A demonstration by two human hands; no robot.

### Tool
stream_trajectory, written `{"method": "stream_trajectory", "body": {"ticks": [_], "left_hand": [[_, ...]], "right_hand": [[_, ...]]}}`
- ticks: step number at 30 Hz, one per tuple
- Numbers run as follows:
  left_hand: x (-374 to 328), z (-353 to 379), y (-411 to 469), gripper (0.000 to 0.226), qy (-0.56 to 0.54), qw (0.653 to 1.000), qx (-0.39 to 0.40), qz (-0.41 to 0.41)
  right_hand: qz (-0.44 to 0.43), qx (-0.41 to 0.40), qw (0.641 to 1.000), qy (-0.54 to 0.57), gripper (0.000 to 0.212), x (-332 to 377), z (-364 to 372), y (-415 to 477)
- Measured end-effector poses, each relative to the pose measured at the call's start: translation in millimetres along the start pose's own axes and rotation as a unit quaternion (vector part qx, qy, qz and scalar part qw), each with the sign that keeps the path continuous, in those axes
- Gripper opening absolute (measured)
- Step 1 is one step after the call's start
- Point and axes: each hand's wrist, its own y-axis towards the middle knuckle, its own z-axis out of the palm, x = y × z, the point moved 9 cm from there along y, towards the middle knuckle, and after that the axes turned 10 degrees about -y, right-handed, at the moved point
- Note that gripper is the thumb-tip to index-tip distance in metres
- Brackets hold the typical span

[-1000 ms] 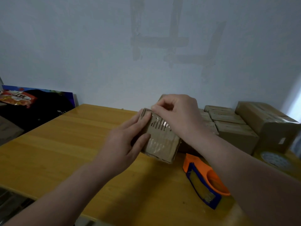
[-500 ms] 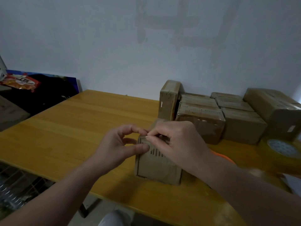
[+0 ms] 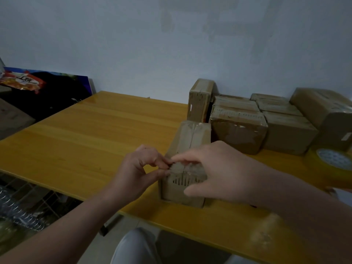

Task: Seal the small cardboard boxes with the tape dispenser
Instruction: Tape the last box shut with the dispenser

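Note:
A small cardboard box [image 3: 192, 138] stands on the yellow wooden table [image 3: 85, 134] near its front edge, its long top running away from me with a seam down the middle. My left hand [image 3: 137, 172] pinches the box's near left top corner between thumb and fingertips. My right hand [image 3: 219, 168] reaches over the near end, fingers on the top edge and thumb on the front face, where shiny tape shows. No tape dispenser can be seen; my right forearm covers the table to the right of the box.
Several taped boxes [image 3: 238, 130] are grouped behind, with one narrow box [image 3: 200, 100] upright and a larger box [image 3: 323, 109] at the far right. A tape roll [image 3: 335, 161] lies at the right. A wire rack [image 3: 19, 206] sits below the table's left front edge.
The box was held tilted above the table a second ago and now stands on it. Both hands have shifted to its near top edge. The orange dispenser has gone out of sight.

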Motion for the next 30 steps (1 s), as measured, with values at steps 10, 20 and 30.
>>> {"method": "stream_trajectory", "body": {"ticks": [10, 20, 30], "left_hand": [[5, 28, -21, 0.021, 0.016, 0.999, 0.040, 0.031], [4, 22, -29, 0.033, -0.010, 0.999, 0.032, -0.006], [35, 32, -27, 0.091, 0.003, 0.986, 0.133, -0.103]], "right_hand": [[-0.097, -0.041, 0.977, -0.185, 0.106, -18, 52, -9], [-0.128, 0.003, 0.970, -0.206, 0.116, -17, 60, 4], [-0.192, -0.093, 0.902, -0.375, 0.102, -9, 83, 6]]}}
